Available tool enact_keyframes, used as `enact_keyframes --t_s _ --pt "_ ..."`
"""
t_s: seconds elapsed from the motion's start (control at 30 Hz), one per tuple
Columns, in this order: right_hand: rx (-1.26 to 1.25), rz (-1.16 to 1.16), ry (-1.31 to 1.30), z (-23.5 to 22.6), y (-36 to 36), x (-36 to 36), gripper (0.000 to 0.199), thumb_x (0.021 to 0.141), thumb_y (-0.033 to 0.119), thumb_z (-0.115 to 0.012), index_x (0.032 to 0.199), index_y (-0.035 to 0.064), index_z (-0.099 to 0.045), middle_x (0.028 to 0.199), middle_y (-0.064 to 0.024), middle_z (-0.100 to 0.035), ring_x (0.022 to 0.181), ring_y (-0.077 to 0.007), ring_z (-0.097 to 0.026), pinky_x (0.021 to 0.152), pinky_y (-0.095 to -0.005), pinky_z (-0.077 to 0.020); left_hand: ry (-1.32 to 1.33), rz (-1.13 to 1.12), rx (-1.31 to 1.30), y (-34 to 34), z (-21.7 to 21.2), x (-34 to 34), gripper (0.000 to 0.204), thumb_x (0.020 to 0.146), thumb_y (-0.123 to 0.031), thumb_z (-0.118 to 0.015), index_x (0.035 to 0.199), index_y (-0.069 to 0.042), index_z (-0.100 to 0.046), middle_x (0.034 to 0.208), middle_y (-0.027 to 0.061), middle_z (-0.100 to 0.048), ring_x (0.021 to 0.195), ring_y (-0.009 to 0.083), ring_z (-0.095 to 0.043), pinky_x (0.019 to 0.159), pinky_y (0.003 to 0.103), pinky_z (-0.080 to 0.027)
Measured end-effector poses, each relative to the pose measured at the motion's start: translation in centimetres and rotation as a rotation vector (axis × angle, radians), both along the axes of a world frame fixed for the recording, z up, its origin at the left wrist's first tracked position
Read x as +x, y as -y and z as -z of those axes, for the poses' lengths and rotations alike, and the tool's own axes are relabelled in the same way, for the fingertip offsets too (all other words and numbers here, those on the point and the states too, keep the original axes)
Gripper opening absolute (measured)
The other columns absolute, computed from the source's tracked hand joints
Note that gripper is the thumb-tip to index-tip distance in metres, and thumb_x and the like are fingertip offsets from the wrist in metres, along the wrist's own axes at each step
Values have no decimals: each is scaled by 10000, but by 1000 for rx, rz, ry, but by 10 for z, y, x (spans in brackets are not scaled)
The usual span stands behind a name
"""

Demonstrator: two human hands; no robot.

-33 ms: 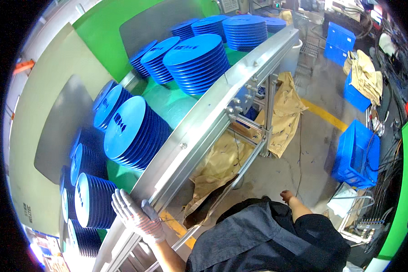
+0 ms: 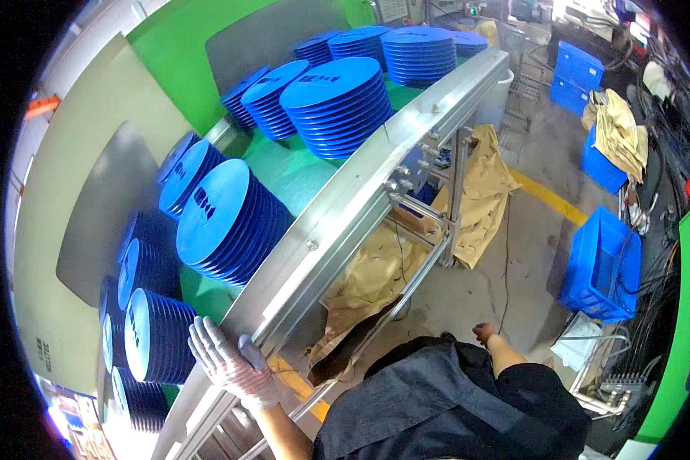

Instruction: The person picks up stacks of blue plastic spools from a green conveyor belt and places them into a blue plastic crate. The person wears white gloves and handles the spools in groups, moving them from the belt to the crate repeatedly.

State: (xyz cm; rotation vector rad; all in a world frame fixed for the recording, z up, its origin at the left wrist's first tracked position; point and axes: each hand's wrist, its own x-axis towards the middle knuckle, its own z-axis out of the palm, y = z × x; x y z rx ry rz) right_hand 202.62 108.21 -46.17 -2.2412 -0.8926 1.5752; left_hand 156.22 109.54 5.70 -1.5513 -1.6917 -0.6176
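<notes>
My left hand point(image 2: 226, 360), in a pale striped glove with grey fingers, lies with its fingers stretched out on the metal side rail point(image 2: 312, 245) of a green conveyor belt point(image 2: 303, 180). It holds nothing. Just beyond its fingertips stands a stack of blue round discs point(image 2: 159, 337) on the belt. A larger blue disc stack point(image 2: 230, 222) is farther along, and another disc stack point(image 2: 336, 107) lies beyond that. My bare right hand point(image 2: 484, 333) hangs low over the floor, away from the belt, its fingers loosely bent and nothing visible in it.
Tan sheeting point(image 2: 479, 203) hangs by the conveyor's frame legs. To the right are a blue crate point(image 2: 602, 264) and a tan cloth point(image 2: 619, 132) over another blue bin. Cables point(image 2: 655, 287) run along the right side. A yellow line point(image 2: 552, 198) crosses the floor.
The view has shifted very slightly. My left hand stays on the rail and my right hand still hangs; the disc stacks stand as before.
</notes>
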Motion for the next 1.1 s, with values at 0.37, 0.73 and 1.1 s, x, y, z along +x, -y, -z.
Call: enact_keyframes --t_s 0.37,0.73,1.1 --pt "77 -2 -43 -12 0 -29 363 808 244 -604 1116 53 -583 860 -108 -627 719 -232 -595 596 -358 -473 45 20 73 -9 -4 -3 421 786 -181 -495 1132 51 -557 1089 192 -580 1020 368 -541 961 484 -380" --pt "105 -552 262 -3 102 28 428 790 327 -582 1129 66 -606 1076 -185 -624 991 -354 -586 856 -389 -454 75 6 163 -15 2 1 334 817 -119 -467 1095 21 -589 1062 168 -603 985 339 -570 961 494 -385" --pt "70 37 118 -28 47 144 390 809 266 -587 1099 7 -602 942 -155 -640 822 -244 -618 672 -360 -474 112 265 412 -47 21 115 374 877 -147 -456 1222 -2 -472 1238 185 -500 1174 386 -455 1024 544 -317"
